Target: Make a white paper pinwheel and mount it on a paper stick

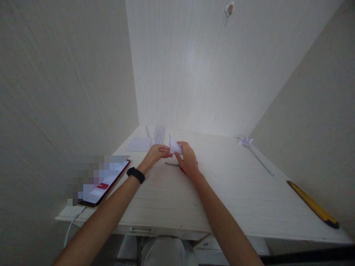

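Note:
A small piece of white paper (174, 146), bent into a curve, is held up between my two hands above the desk. My right hand (188, 159) pinches its right side with thumb and fingers. On the other side, my left hand (160, 150) has its fingers closed at the paper's lower left edge. A small red spot shows by the left fingertips; I cannot make out what it is. Below, on the desk, lie scissors (172, 163) with a grey blade, their red handle mostly hidden under my right hand.
Flat white paper (138, 145) and several thin white sticks (159, 135) lie at the back left. A paper pinwheel (246, 141) on a stick rests back right. The yellow cutter knife (312, 203) is by the right edge. A phone (111, 184) with a cable stands left.

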Available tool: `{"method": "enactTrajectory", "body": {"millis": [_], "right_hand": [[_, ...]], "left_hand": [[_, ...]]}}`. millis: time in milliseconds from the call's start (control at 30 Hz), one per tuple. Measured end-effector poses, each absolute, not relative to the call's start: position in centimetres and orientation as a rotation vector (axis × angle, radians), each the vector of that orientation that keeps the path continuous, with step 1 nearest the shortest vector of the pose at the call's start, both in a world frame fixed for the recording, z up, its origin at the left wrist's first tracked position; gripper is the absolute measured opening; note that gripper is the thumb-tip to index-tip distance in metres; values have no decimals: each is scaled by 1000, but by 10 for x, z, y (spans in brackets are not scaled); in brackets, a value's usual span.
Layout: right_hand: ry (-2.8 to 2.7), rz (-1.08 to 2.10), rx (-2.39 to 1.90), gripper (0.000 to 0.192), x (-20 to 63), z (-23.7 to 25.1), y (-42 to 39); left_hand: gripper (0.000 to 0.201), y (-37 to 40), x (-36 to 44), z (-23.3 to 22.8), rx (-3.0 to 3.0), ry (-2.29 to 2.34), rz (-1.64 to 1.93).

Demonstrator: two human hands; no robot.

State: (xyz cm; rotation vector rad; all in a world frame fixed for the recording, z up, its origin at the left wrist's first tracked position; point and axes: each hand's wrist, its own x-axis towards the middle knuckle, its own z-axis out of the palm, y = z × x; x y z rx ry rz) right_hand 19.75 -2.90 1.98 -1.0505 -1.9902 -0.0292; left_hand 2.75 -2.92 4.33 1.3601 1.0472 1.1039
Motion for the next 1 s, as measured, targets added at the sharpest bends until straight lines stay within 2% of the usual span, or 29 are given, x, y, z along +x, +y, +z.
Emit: {"method": "enactTrajectory", "body": {"millis": [1000], "right_hand": [[-1987, -18, -1065, 39, 196, 22, -31]], "left_hand": [[21, -25, 28, 41, 1317, 1054, 1124]]}}
